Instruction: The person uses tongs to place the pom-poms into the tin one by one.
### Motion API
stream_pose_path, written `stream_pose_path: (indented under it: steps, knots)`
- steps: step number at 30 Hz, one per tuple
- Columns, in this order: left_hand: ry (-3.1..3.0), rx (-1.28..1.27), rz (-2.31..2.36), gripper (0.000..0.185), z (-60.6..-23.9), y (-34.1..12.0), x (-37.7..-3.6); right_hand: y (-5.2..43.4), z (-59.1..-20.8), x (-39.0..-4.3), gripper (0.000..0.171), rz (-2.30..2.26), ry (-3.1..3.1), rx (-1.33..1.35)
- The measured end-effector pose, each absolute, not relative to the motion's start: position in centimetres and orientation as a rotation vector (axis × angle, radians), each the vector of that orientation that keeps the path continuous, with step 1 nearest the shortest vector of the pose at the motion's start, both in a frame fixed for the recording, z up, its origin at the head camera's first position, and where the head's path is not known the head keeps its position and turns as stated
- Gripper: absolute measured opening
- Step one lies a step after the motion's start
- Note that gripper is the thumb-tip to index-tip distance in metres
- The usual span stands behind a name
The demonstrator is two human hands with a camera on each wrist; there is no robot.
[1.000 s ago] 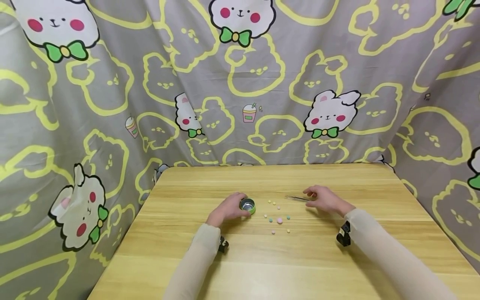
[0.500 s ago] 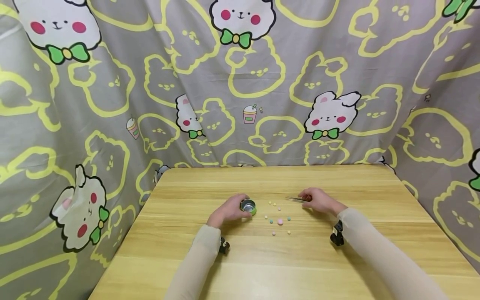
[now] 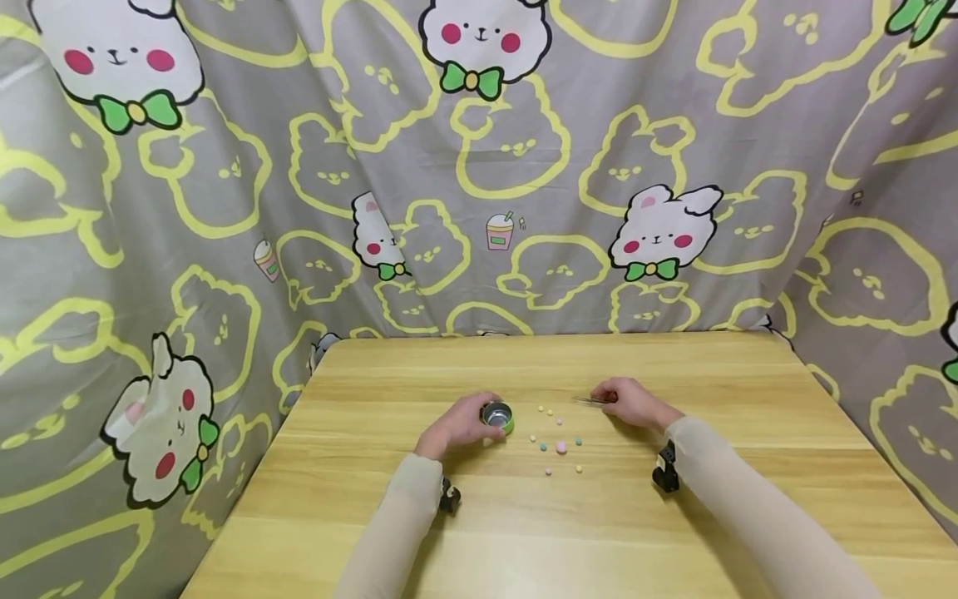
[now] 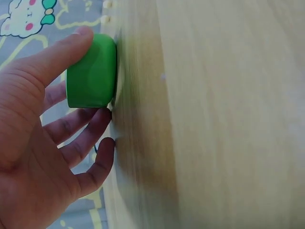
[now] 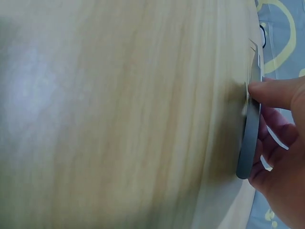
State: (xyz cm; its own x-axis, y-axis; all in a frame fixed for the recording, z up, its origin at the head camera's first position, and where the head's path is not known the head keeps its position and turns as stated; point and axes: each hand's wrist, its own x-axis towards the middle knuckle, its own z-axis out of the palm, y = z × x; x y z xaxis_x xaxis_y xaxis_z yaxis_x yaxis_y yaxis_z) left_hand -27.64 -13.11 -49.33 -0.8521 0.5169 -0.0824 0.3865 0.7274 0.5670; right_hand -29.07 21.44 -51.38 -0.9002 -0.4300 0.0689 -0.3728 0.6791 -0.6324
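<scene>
Tweezers (image 3: 591, 400): slim grey metal pair, lying flat on the wooden table (image 3: 674, 532), right of centre, tips pointing left toward the scattered beads. Judged light, stiff along the length, springy across the two blades; smooth metal, likely slippery under dry fingers. Best hold appears to be mid-shank, thumb on one blade and forefinger on the other, well back from the tips. Lying flat on the board, they may need a fingertip under one edge to lift.

Right hand (image 3: 632, 403): fingers curled round the rear of the tweezers; in the right wrist view the thumb lies on top of the blade (image 5: 250, 138) and the other fingers are tucked below it. The tool lies against the tabletop, not raised.

Green cup (image 3: 497, 415): small round pot, green outside, shiny metal inside, upright on the table, left of the beads. Judged light and rigid, easily tipped or slid.

Left hand (image 3: 456, 424): grips the green cup by its side wall, thumb on one flank, fingers on the other, as seen in the left wrist view (image 4: 91, 71).

Beads (image 3: 557, 437): loose, pastel-coloured, between the cup and the tweezers; one pink bead is larger. Judged hard, tiny, prone to roll.

Surround: printed bunny cloth (image 3: 224, 166) hung behind and beside the table.
</scene>
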Motion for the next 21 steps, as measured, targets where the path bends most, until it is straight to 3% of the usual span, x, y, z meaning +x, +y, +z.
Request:
stream_pose_path:
  steps: [21]
  knots:
    - [2.654,0.691,0.856,0.052,-49.24,-13.17,-27.92,21.94,-51.59,-29.56,0.020,-0.988,2.817,-0.742]
